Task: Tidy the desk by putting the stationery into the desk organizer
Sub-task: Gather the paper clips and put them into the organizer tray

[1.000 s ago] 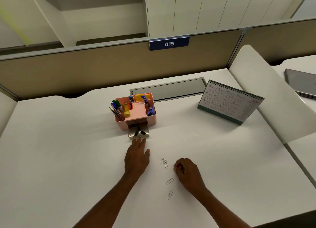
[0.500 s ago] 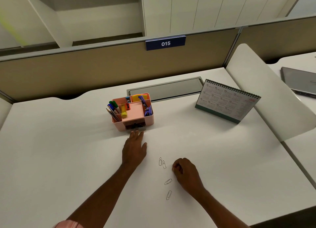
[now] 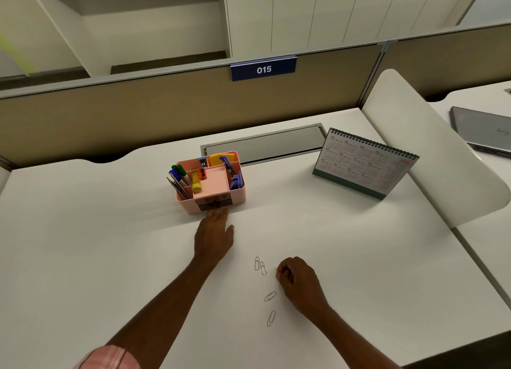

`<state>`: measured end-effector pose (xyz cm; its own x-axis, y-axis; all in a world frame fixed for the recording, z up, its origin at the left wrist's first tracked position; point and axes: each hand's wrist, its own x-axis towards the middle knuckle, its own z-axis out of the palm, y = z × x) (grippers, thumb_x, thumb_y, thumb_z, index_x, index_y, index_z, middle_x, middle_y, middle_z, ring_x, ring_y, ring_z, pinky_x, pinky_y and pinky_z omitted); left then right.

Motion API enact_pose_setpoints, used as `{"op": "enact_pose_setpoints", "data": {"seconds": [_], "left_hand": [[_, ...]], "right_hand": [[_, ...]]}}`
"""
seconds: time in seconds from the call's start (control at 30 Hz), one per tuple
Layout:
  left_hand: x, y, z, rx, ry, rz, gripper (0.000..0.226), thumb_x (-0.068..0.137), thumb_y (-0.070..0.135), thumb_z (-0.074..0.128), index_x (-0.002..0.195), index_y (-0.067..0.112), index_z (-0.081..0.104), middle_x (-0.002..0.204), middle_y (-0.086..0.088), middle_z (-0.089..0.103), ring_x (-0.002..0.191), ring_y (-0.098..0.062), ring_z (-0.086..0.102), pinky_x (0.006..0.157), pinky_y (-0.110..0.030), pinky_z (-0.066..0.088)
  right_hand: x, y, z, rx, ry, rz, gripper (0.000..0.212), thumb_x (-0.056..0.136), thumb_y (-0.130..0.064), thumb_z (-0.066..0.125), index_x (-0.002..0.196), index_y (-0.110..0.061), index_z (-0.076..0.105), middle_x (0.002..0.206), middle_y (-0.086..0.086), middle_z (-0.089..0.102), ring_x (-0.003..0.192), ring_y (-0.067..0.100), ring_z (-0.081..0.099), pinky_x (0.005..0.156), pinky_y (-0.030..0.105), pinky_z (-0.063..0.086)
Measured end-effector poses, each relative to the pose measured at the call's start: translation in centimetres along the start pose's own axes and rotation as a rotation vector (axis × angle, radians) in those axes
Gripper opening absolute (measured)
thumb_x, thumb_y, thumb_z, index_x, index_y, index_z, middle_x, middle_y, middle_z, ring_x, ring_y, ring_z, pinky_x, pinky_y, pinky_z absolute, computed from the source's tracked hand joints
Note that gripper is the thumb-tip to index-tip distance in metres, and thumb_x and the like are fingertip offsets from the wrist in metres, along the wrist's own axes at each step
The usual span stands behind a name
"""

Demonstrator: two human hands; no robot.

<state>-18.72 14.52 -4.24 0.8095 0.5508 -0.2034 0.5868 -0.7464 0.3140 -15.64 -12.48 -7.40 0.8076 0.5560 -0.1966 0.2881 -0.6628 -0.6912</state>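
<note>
Head view: white desk (image 3: 83, 244) fills the frame, beige partition (image 3: 138, 114) with plaque 015 (image 3: 263, 69) above. Left hand (image 3: 214, 236) lies flat, straight fingers touching the pink organizer (image 3: 239, 195) at centre. Right hand (image 3: 300, 281) is curled beside loose paper clips (image 3: 260, 266), lower centre; whether it holds anything is hidden.

Left hand (image 3: 214, 236) flat, outstretched; right hand (image 3: 300, 280) fisted.

organizer (image 3: 213, 187) centre of desk (image 3: 83, 244) | calendar (image 3: 365, 165) right | paper clips (image 3: 264, 283) in front
</note>
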Motion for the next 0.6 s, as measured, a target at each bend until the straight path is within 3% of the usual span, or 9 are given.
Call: {"op": "enact_pose_setpoints", "data": {"seconds": [0.17, 0.23, 0.3, 0.37, 0.47, 0.6], "left_hand": [[-0.3, 0.1, 0.3, -0.117, 0.066, -0.006, 0.060, 0.106, 0.034, 0.056, 0.161, 0.016, 0.037, 0.168, -0.003, 0.035, 0.157, -0.022, 0.030, 0.128, -0.040, 0.029], [-0.6, 0.6, 0.0, -0.414, 0.153, -0.144, 0.051, 0.104, 0.024, 0.063, 0.153, 0.015, 0.052, 0.157, -0.007, 0.052, 0.145, -0.026, 0.049, 0.120, -0.042, 0.043], [-0.2, 1.4, -1.1, -0.942, 0.205, -0.485, 0.043, 0.102, 0.011, 0.063, 0.143, 0.019, 0.062, 0.138, -0.009, 0.067, 0.124, -0.027, 0.065, 0.102, -0.042, 0.057], [0.5, 1.9, -2.4, -1.496, 0.155, -0.782, 0.040, 0.102, 0.004, 0.059, 0.137, 0.022, 0.063, 0.119, -0.009, 0.074, 0.108, -0.026, 0.071, 0.086, -0.038, 0.059], [1.1, 1.9, -3.3, -1.877, 0.088, -0.857, 0.036, 0.101, 0.006, 0.060, 0.135, 0.018, 0.063, 0.110, -0.008, 0.076, 0.097, -0.022, 0.072, 0.079, -0.033, 0.054], [1.0, 2.4, -3.2, -2.092, 0.009, -0.860, 0.036, 0.100, 0.011, 0.061, 0.135, 0.011, 0.064, 0.103, -0.005, 0.074, 0.091, -0.019, 0.069, 0.076, -0.029, 0.051]], "right_hand": [[0.1, 0.1, 0.1, 0.002, 0.004, -0.004, 0.015, 0.091, -0.019, 0.065, 0.084, -0.032, 0.060, 0.084, -0.012, 0.057, 0.077, 0.008, 0.056, 0.066, 0.017, 0.043], [0.1, 0.1, 0.1, 0.001, -0.002, -0.006, 0.014, 0.091, -0.020, 0.064, 0.084, -0.032, 0.060, 0.084, -0.012, 0.057, 0.077, 0.008, 0.056, 0.067, 0.019, 0.045], [0.1, 0.1, 0.1, -0.005, -0.001, -0.006, 0.014, 0.091, -0.020, 0.064, 0.085, -0.031, 0.060, 0.084, -0.012, 0.057, 0.077, 0.008, 0.056, 0.067, 0.021, 0.046], [0.1, 0.1, 0.1, -0.010, 0.008, -0.004, 0.013, 0.091, -0.020, 0.064, 0.085, -0.031, 0.060, 0.084, -0.012, 0.057, 0.077, 0.008, 0.056, 0.067, 0.021, 0.046], [0.1, 0.1, 0.1, -0.016, 0.006, -0.003, 0.013, 0.092, -0.021, 0.064, 0.085, -0.031, 0.059, 0.084, -0.012, 0.056, 0.077, 0.008, 0.055, 0.067, 0.022, 0.046], [0.1, 0.0, 0.2, -0.026, 0.006, -0.001, 0.013, 0.092, -0.021, 0.063, 0.085, -0.031, 0.059, 0.085, -0.012, 0.056, 0.077, 0.008, 0.056, 0.068, 0.023, 0.047]]}}
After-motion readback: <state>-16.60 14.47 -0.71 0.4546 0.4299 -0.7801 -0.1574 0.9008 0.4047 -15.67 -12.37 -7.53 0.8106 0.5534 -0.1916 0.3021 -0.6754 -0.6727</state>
